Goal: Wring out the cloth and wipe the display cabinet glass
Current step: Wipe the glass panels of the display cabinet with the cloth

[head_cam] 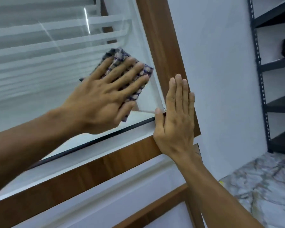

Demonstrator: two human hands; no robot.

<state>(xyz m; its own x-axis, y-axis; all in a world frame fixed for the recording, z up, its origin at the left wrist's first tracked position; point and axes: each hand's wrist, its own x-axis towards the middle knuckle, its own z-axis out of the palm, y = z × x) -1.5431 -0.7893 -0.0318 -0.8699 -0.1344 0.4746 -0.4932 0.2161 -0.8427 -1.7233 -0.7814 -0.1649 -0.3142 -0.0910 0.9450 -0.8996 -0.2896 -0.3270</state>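
Cloth (120, 63): navy/beige check. Cabinet frame (164, 46): brown woodgrain w/ white trim. Shelving (260, 76): black. Floor (262, 186): grey-white marble.

A folded checked cloth (120, 63) lies flat against the cabinet glass (39, 63), near its lower right corner.

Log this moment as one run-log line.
step: wipe | left hand: presses checked cloth flat on cabinet glass | right hand: flat on wooden frame

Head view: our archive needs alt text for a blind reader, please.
A person's left hand presses a checked cloth flat against the display cabinet glass near its lower right corner. The right hand rests flat on the wooden frame beside it.
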